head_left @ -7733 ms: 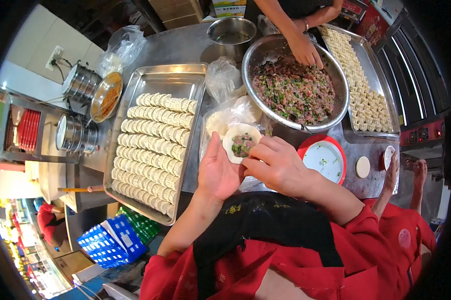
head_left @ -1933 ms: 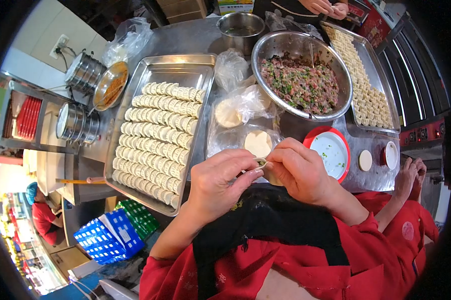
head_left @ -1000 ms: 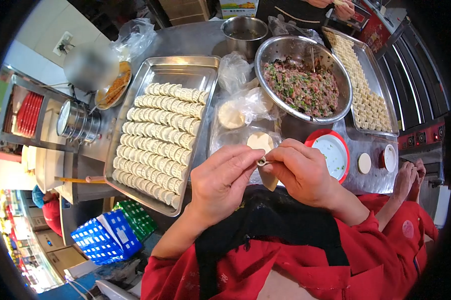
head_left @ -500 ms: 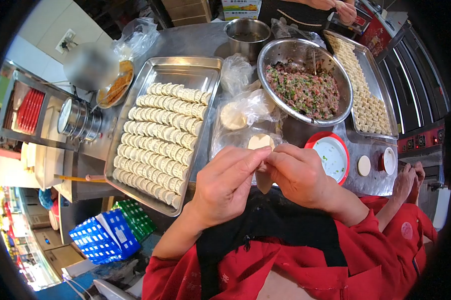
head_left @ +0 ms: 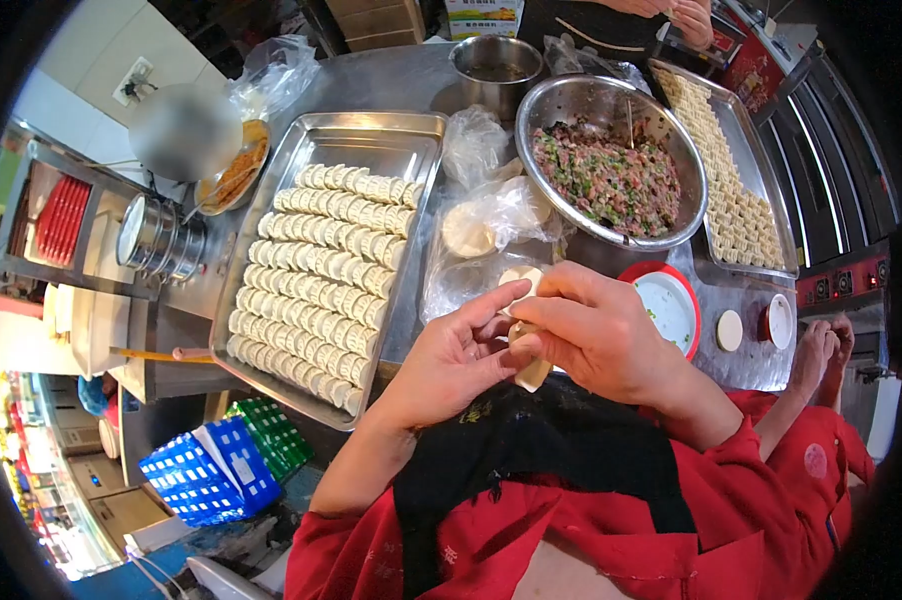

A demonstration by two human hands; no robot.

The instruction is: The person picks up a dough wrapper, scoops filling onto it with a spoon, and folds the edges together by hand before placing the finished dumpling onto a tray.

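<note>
Both hands shifted up slightly since half a second ago; left hand (head_left: 451, 355) and right hand (head_left: 596, 335) pinch one dumpling (head_left: 529, 368) between them, fingers closed on it. Just beyond lie wrappers in plastic (head_left: 471, 235), red dish (head_left: 668, 305) right, full tray (head_left: 271, 200) left, filling bowl (head_left: 696, 160) farther; little free steel between.

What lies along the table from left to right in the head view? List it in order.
Stacked steamer tins → tray of finished dumplings → bagged wrappers → bowl of filling → second tray of dumplings. In front, the left hand and right hand pinch one dumpling.
</note>
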